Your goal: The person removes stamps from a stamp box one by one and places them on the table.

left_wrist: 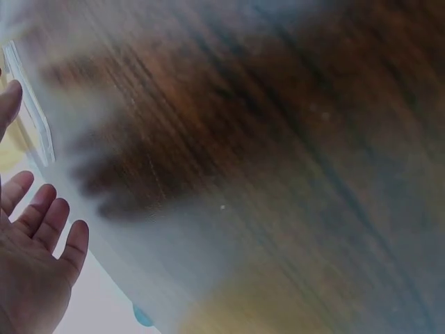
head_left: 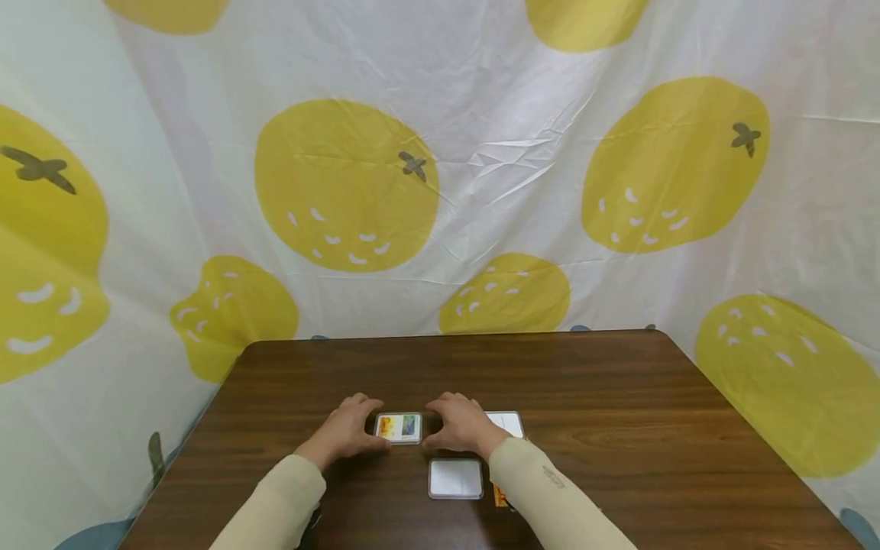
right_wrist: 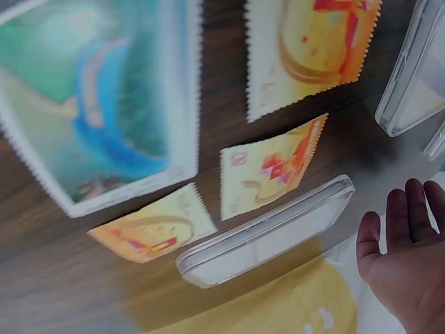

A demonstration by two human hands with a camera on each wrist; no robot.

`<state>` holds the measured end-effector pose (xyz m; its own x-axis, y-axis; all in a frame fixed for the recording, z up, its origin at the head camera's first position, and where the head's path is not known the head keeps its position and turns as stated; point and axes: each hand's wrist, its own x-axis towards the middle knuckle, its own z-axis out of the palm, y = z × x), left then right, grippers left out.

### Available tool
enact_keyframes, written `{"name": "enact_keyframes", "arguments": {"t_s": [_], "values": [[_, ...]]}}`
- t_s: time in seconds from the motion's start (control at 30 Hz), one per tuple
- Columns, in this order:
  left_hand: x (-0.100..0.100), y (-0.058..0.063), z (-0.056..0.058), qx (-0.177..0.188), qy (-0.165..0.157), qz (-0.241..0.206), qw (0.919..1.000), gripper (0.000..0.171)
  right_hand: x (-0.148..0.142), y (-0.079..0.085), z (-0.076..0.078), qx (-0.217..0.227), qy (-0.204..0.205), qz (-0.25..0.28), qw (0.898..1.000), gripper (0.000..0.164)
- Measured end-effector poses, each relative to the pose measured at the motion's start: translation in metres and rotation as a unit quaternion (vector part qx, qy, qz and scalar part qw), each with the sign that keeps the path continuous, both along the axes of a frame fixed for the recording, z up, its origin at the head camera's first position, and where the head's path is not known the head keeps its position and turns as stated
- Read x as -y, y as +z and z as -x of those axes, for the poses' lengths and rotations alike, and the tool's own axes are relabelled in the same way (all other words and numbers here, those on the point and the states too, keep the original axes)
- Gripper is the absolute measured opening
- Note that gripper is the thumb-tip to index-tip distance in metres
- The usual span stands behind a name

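A clear flat case [head_left: 399, 428] with an orange-yellow stamp and a blue-green stamp inside lies on the table between my hands. My left hand [head_left: 349, 429] is at its left side, thumb and fingers spread; whether they touch the case I cannot tell. On the right, my right hand [head_left: 462, 425] stands a little apart from the case, fingers parted from the thumb and nothing held. In the left wrist view the left fingers [left_wrist: 52, 219] look relaxed beside the case edge [left_wrist: 31, 104]. The right wrist view has the right hand [right_wrist: 407, 257] loosely extended.
Another case with a white inside [head_left: 456, 479] lies nearer me. A further case [head_left: 506, 422] is partly behind the right hand. Near the right forearm lie a large blue-green stamp [right_wrist: 104, 104] and several orange stamps [right_wrist: 274, 167]. A fruit-print cloth [head_left: 481, 191] hangs behind the wooden table [head_left: 584, 382].
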<state>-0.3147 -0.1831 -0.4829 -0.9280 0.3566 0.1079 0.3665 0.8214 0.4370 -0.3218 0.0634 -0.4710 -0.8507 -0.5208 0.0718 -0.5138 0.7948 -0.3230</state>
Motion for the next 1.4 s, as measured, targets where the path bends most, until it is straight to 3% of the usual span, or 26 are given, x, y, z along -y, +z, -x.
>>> {"name": "enact_keyframes", "arguments": {"t_s": [0.6, 1.0, 1.4], "values": [[-0.004, -0.003, 0.002, 0.007, -0.021, -0.001, 0.9998, 0.071, 0.017, -0.008, 0.016, 0.022, 0.000, 0.007, 1.000, 0.069], [-0.004, -0.004, 0.006, 0.007, -0.041, 0.002, 0.9991, 0.068, 0.020, -0.010, 0.020, 0.037, -0.010, -0.018, 0.999, 0.072], [-0.002, 0.001, 0.006, 0.024, -0.041, 0.027, 0.9985, 0.066, 0.022, -0.012, 0.020, 0.044, -0.003, -0.025, 0.999, 0.068]]}}
